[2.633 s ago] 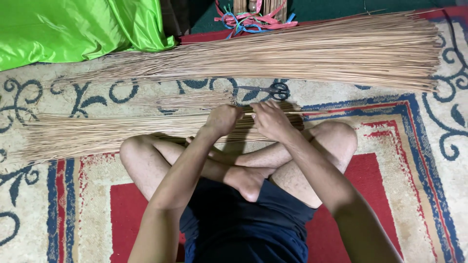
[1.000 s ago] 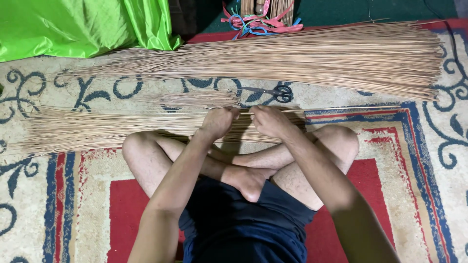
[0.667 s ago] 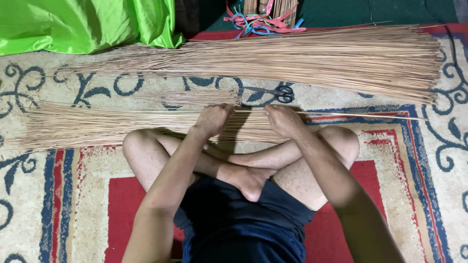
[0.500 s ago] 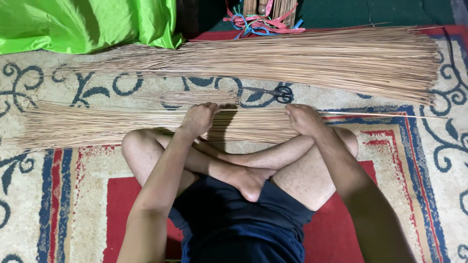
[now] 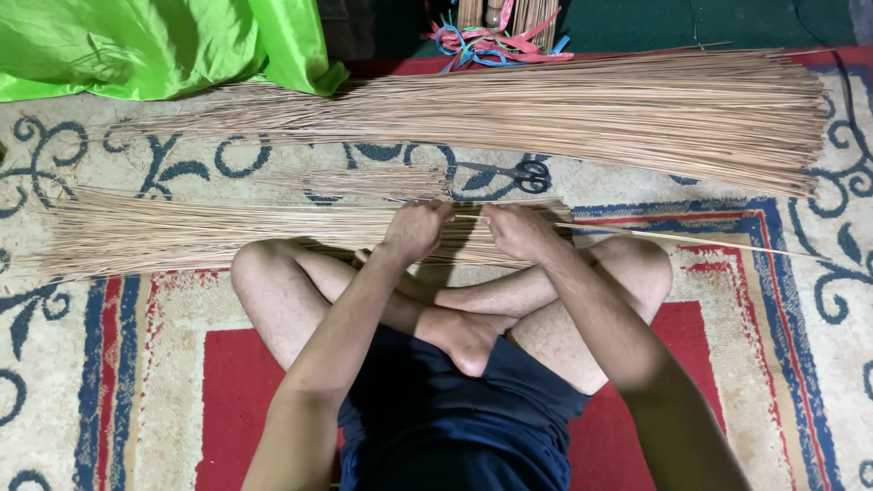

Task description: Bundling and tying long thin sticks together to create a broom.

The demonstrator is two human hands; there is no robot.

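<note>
thin tan stick bundle (image 5: 200,232) fanned flat, both hands gripping thick end.

Near stick bundle (image 5: 209,232) lies crosswise on rug (image 5: 800,364), just beyond crossed legs; left hand (image 5: 414,229) and right hand (image 5: 514,229) side by side on it. Scissors (image 5: 509,171) just behind hands. Large stick pile (image 5: 591,105) farther back. Cloth (image 5: 155,45) far left; ribbons (image 5: 496,41) behind pile

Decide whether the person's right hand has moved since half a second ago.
Yes. The right hand has come back leftward toward the left hand, now below the scissors rather than right of them.
</note>
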